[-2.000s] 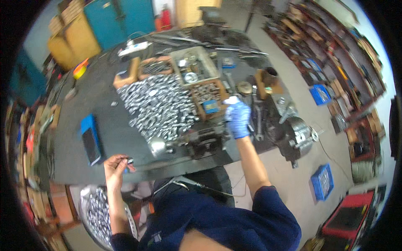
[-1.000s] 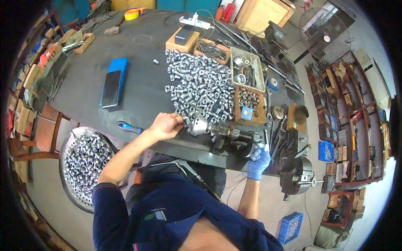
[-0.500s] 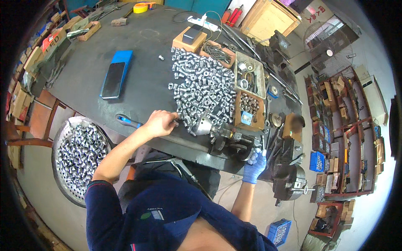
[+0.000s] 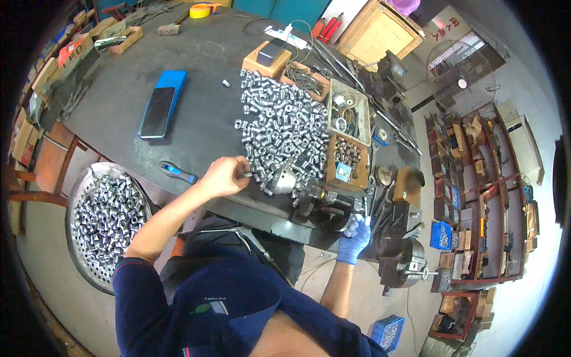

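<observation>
My bare left hand point(image 4: 223, 177) is closed in a pinch at the near left edge of a heap of metal fittings point(image 4: 285, 119). A small metal fitting point(image 4: 245, 175) shows at its fingertips, left of the drill chuck point(image 4: 284, 179). The chuck sits on a horizontal spindle device point(image 4: 318, 193) along the bench's near edge. My right hand point(image 4: 354, 237), in a blue glove, is closed by the device's right end. A slim rod with a pale end point(image 4: 367, 219) stands up at its fingers; I cannot make out its full shape.
A perforated round metal pan point(image 4: 77, 238) of fittings stands low at left. On the bench are a phone on a blue box point(image 4: 172, 80), a blue-handled tool point(image 4: 177, 172), a parts tray point(image 4: 352, 138) and a cardboard box point(image 4: 330, 177). A vise point(image 4: 401, 259) stands right.
The whole view has shifted slightly, so the scene sits a little further left. Both hands keep almost the same places relative to the chuck and the spindle device.
</observation>
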Demonstrator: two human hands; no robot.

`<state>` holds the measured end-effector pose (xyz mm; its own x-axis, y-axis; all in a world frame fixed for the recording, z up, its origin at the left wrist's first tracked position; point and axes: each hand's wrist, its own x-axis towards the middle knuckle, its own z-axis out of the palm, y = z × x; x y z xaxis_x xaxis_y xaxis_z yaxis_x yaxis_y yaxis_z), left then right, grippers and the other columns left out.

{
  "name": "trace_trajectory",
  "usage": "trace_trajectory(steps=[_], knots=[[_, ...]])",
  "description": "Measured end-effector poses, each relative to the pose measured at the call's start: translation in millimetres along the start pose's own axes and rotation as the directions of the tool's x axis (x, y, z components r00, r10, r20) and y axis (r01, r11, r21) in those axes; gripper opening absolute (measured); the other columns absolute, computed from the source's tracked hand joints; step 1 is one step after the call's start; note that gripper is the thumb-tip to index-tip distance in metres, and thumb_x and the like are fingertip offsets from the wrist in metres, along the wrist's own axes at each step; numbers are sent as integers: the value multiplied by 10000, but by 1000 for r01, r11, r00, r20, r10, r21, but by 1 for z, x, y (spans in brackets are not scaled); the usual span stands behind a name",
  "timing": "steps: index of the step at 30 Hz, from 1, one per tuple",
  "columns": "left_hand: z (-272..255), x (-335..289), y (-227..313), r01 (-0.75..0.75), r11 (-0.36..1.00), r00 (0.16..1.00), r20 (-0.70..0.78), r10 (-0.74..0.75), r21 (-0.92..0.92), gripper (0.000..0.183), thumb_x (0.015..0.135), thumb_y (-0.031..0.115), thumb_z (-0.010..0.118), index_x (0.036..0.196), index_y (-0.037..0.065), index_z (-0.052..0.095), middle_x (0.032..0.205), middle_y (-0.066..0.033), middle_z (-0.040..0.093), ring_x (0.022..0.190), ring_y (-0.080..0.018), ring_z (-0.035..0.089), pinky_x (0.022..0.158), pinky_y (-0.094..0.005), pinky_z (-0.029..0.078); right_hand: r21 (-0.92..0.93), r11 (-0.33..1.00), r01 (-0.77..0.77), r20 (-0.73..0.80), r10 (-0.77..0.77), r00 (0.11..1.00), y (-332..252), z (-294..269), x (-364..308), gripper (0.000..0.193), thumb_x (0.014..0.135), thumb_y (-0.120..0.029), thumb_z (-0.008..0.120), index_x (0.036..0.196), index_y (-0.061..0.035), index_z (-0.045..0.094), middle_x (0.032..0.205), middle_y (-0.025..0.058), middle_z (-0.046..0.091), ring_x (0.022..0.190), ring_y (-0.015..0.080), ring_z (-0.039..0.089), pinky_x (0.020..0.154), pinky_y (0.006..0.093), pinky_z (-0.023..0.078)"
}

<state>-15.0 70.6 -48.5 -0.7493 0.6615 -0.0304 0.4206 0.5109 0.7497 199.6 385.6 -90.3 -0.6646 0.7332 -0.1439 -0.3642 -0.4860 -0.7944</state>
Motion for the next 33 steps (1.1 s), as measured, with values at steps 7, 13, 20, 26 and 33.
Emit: trace_trajectory(steps=[7,13,20,26,33], knots=[[-16,-1,44,-162,507,964,-26,266,-847,176,788,-19,594,956,-59,561,747,-75,609,667,-126,596,661,-243,479,49,998,-42,9,42,999,-2,0,3,332,866,-348,514,789,-36,596,532,-3,498,381,68,401,314,174,284],[-11,7,36,-121,571,975,12,223,-812,167,780,-33,600,937,-84,576,767,-101,621,670,-140,615,637,-250,502,39,999,-26,-32,27,999,-5,10,-5,320,873,-328,513,801,-24,579,520,-6,460,394,67,394,325,175,298],[-13,6,39,-115,550,971,23,238,-827,164,773,-37,606,926,-85,574,763,-102,621,671,-150,621,647,-252,503,-42,999,19,100,-14,995,-23,9,-20,315,864,-310,535,793,-5,568,509,-2,440,407,63,393,326,178,287],[-15,4,42,-157,607,965,12,264,-779,191,748,-52,614,937,-47,590,814,-84,629,759,-131,605,708,-260,488,-65,998,25,109,-17,994,-30,9,-22,375,879,-334,501,851,30,590,487,35,478,362,73,342,316,195,282],[-24,3,47,-291,768,942,-32,334,-571,207,730,-20,643,935,-18,612,849,-61,639,819,-111,584,753,-266,468,-21,997,80,288,-71,955,-69,42,-10,442,894,-379,449,873,35,603,475,34,477,339,75,337,301,195,276]])
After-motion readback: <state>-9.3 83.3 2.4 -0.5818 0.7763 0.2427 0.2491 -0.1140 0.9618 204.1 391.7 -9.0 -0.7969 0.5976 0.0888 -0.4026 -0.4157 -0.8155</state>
